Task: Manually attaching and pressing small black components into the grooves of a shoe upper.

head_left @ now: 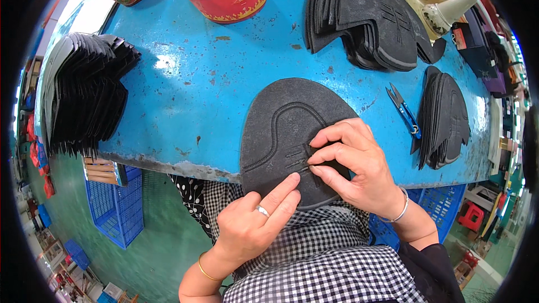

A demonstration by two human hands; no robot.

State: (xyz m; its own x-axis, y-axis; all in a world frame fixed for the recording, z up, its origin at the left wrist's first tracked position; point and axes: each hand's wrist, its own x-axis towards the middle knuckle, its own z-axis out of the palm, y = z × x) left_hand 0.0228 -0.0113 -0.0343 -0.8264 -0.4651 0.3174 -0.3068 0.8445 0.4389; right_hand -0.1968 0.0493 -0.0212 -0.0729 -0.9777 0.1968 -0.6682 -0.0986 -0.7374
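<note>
A black rounded panel (269,129), with a curved ridged line and several short slits, lies at the table's near edge, partly overhanging it. My left hand (247,219) rests at its lower left. The index and middle fingers are stretched out, with the index fingertip touching the panel beside the slits; the other fingers curl under. My right hand (356,163) lies over the panel's right side, thumb and fingers pinched together at the slits. Whatever sits in that pinch is too small and dark to make out.
Stacks of black panels (387,17) and smaller black pieces (446,118) lie right, near blue thread snips (404,112). Thin black pieces (84,95) stand left. A red-and-white paper tub (236,5) holds black bits. Blue crates (115,207) are below the blue table (185,95).
</note>
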